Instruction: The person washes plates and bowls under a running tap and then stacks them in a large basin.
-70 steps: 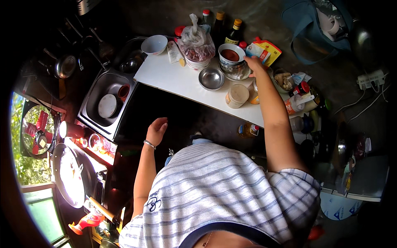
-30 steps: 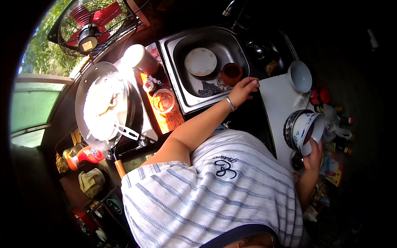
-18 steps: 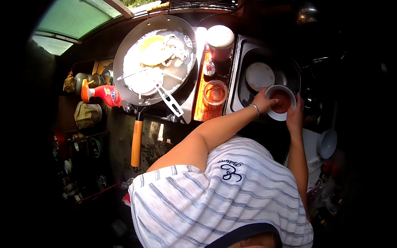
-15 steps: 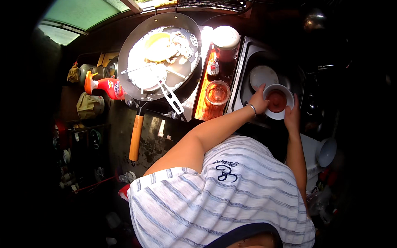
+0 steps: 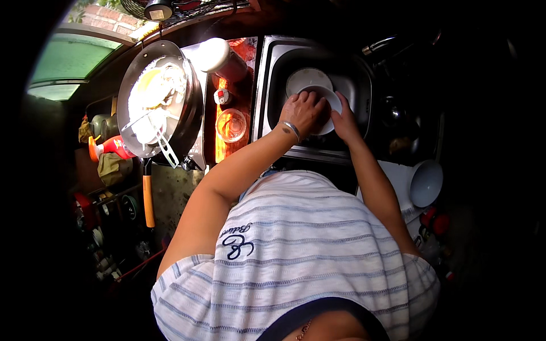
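A white bowl (image 5: 326, 128) is tilted over the sink (image 5: 273, 62). My right hand (image 5: 344, 118) grips its right rim, with the thumb near the top edge. Across the left side of the bowl lies my left hand (image 5: 306, 111), back up and a bracelet on its wrist. Its fingers reach over and into the bowl, seemingly holding nothing; their tips are partly hidden. Behind the held bowl, a second pale bowl or dish (image 5: 303, 78) rests in the sink.
To the left, a wok (image 5: 187, 102) with fried food and a slotted spatula (image 5: 166, 149) sits on the stove. Between stove and sink stand a white-lidded jar (image 5: 230, 67), a small red-and-white bottle (image 5: 222, 96) and a clear cup (image 5: 231, 125). A large pale bowl (image 5: 426, 183) lies at right.
My left hand has gone from the bowl's left rim to over and inside it. The reddish bottom of the bowl is now covered. The view has shifted, moving the scene leftward.
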The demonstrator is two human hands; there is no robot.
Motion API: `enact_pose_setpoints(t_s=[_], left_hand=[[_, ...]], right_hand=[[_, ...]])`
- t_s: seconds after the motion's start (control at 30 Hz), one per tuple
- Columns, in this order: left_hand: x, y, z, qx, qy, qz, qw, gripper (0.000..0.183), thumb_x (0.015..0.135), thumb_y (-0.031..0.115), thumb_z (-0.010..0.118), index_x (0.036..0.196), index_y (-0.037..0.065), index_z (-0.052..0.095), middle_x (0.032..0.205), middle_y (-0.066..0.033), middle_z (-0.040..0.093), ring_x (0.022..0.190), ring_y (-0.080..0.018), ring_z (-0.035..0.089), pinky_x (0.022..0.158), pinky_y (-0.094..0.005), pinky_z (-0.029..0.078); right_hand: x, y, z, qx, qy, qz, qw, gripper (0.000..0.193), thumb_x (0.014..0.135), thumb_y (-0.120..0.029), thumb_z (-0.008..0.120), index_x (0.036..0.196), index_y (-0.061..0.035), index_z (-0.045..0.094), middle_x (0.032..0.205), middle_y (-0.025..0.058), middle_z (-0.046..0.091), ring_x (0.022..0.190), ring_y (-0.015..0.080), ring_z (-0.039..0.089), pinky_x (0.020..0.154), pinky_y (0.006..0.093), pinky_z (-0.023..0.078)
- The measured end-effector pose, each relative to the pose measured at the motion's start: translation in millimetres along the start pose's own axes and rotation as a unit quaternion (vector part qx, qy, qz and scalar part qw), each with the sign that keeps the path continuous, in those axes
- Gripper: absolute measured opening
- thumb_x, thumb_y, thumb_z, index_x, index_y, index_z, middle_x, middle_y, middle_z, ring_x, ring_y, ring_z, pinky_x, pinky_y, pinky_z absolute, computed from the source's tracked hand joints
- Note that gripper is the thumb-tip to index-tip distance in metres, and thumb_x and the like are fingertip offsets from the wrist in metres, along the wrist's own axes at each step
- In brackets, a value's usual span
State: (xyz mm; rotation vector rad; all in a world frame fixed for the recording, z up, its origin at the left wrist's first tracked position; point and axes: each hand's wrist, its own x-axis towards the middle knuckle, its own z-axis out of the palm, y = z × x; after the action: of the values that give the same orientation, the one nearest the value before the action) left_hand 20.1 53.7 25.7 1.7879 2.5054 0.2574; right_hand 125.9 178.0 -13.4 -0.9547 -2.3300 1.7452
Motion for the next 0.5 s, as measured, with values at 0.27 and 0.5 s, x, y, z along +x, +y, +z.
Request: enact_pose_setpoints(t_s=[0.27,0.5], left_hand=[[7,-20,37,0.019,0.016,0.066,0.997,0.016,0.076,0.017,0.052,0.084,0.006,0.059,0.087,-0.0114,0.058,0.079,-0.0246,0.058,0.067,-0.0331,0.048],[-10,-29,-101,-0.058,0.134,-0.031,0.989,0.029,0.064,0.020,0.066,0.086,0.005,0.054,0.079,-0.0121,0.056,0.075,-0.0281,0.058,0.064,-0.0352,0.049]], right_hand=[[-17,-55,-2,0.027,-0.012,0.044,0.999,0.053,0.079,-0.005,0.046,0.130,-0.0127,0.034,0.117,0.0185,0.049,0.107,0.0269,0.049,0.088,0.0331,0.039],[-1,-30,12,0.258,-0.064,0.075,0.961,0.050,0.080,-0.006,0.045,0.129,-0.0115,0.033,0.117,0.0146,0.047,0.108,0.0255,0.047,0.087,0.0352,0.041]])
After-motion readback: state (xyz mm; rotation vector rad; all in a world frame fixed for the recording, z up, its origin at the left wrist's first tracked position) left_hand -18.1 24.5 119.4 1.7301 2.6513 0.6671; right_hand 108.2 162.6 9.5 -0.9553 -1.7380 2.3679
